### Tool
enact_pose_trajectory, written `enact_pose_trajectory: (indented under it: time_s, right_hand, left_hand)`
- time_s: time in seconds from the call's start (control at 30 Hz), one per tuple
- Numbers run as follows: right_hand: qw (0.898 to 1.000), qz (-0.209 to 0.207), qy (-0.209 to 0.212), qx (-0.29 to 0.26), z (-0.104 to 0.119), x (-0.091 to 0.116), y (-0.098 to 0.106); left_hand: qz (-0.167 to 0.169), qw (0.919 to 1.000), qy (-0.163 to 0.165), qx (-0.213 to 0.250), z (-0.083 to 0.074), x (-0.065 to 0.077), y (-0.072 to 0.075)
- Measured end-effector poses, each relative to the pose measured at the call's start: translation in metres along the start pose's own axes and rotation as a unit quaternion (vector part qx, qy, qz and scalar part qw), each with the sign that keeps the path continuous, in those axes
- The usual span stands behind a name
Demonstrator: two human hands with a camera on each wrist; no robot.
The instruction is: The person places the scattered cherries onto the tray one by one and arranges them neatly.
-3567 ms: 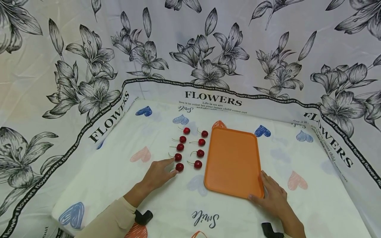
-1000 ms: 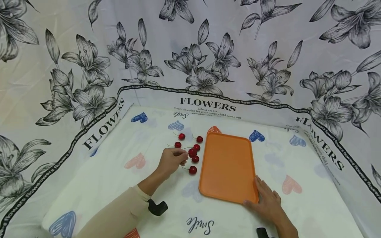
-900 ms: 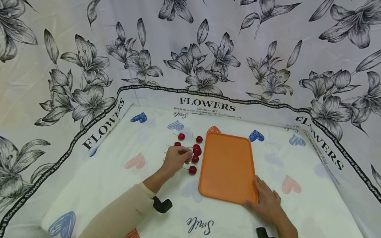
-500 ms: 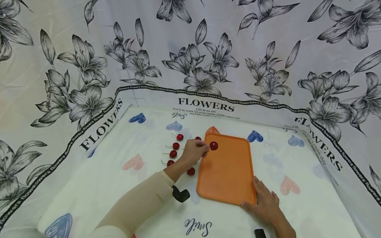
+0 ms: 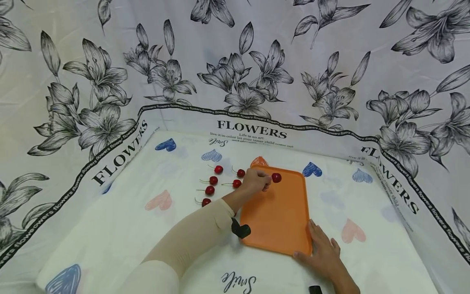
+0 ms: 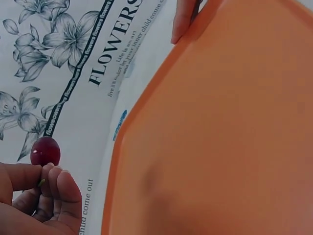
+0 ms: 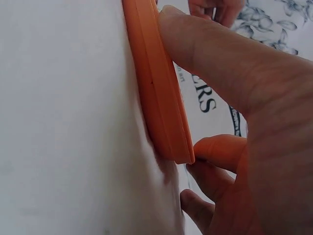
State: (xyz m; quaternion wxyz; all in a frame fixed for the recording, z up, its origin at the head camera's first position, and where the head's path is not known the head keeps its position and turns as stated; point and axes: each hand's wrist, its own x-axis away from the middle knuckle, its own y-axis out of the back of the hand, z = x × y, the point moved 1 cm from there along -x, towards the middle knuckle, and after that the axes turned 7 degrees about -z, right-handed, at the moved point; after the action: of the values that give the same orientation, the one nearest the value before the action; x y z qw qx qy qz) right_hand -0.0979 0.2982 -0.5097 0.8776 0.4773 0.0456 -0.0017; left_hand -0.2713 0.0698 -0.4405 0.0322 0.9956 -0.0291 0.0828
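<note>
In the head view my left hand [image 5: 256, 181] is over the far part of the orange tray [image 5: 273, 222], pinching a dark red cherry [image 5: 276, 177] by its stem. The left wrist view shows that cherry [image 6: 45, 151] beyond the fingertips, with a bit of green stem between thumb and fingers. My right hand [image 5: 324, 253] holds the tray's near right corner, its thumb on the near edge and its fingers along the right edge. The right wrist view shows the thumb against the tray's side [image 7: 159, 83]. Left of the tray, several cherries [image 5: 209, 190] with stems lie in two columns.
A white cloth [image 5: 121, 228] printed with hearts and lettering covers the table. Behind it hangs a flower-printed curtain [image 5: 330, 24]. My left sleeve [image 5: 194, 232] crosses the tray's left edge and hides part of the cherry columns. A black device [image 5: 240, 228] sits at my left wrist.
My left hand has taken the nearest cherry of the left column and carried it rightward, over the other column, to above the tray. The right hand has stayed at the tray's corner.
</note>
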Motion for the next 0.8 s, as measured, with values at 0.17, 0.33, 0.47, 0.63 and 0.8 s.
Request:
enact_pose_trajectory:
  time_s: [0.17, 0.33, 0.47, 0.63, 0.8]
  right_hand:
    - [1.000, -0.012, 0.008, 0.007, 0.001, 0.001, 0.001]
    - [1.000, -0.012, 0.007, 0.005, 0.000, 0.001, -0.003]
    - [1.000, -0.004, 0.000, 0.013, 0.001, 0.001, -0.004]
    - [0.999, 0.017, -0.022, 0.029, 0.004, 0.003, 0.001]
    - [1.000, 0.006, -0.010, 0.020, 0.002, 0.001, 0.000]
  left_hand:
    - [-0.003, 0.9996, 0.021, -0.018, 0.001, -0.011, -0.018]
    - [-0.025, 0.9979, 0.043, -0.042, 0.005, -0.017, -0.031]
    - [-0.021, 0.9972, 0.047, -0.054, 0.010, -0.018, -0.038]
    - [-0.020, 0.9955, 0.061, -0.069, 0.017, -0.023, -0.049]
    - [-0.027, 0.9952, 0.075, -0.057, 0.025, -0.032, -0.052]
